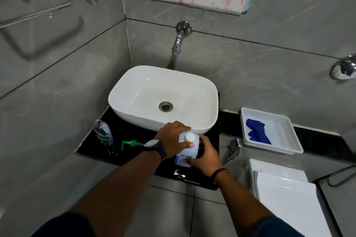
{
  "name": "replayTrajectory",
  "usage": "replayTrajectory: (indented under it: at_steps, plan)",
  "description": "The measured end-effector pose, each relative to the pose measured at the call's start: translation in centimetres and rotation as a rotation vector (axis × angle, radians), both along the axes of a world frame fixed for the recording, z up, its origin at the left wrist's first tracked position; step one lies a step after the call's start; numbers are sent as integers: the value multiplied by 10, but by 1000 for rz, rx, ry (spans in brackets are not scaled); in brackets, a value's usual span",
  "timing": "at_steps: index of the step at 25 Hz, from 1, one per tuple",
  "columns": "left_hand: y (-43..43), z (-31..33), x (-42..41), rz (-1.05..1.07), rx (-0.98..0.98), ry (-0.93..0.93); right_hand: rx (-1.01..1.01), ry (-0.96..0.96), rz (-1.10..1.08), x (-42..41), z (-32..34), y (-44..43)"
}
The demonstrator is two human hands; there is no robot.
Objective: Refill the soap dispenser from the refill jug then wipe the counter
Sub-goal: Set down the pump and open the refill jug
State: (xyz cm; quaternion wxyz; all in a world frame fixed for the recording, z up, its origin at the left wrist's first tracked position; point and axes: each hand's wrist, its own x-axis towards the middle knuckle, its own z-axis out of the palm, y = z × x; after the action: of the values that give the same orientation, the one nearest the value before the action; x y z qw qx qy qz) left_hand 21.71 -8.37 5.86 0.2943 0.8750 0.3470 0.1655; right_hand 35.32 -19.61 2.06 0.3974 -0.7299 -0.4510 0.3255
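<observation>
Grey tiled walls surround the black glossy surface (pixel 92 146) at centre frame. Your left hand (pixel 173 138) and right hand (pixel 205 155) both grasp the white capped plastic refill jug (pixel 187 145), standing just below the white basin (pixel 163 98). Left of them stands the clear uncapped dispenser bottle (pixel 103 132), its green pump (pixel 132 143) lying beside it.

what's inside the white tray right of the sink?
The white tray holds one crumpled blue cloth in its near-left part. The rest of the tray floor shows bare. Anything lying under the cloth is covered, so it cannot be seen.
</observation>
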Motion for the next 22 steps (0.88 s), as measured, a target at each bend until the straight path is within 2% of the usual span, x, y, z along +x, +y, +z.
replayTrajectory:
  at_steps: [3, 7, 14, 20, 22]
  plan:
    - [2, -6, 5, -43, 58, 34, 7, 38, -35, -2, -9, 10]
    - [0, -7, 9, -33, 103, -28, -27, 35, -64, 2, -14, 14]
    - [-19, -17, -4, 265, 241, -196, -9, 16, -72, 2, -15, 19]
    - [-13, -9, 5, 134, 183, -194, -22, 17, -59, 1, -15, 20]
    - [-16, -7, 7, 73, 233, -185, -31, -2, -51, 3, -14, 19]
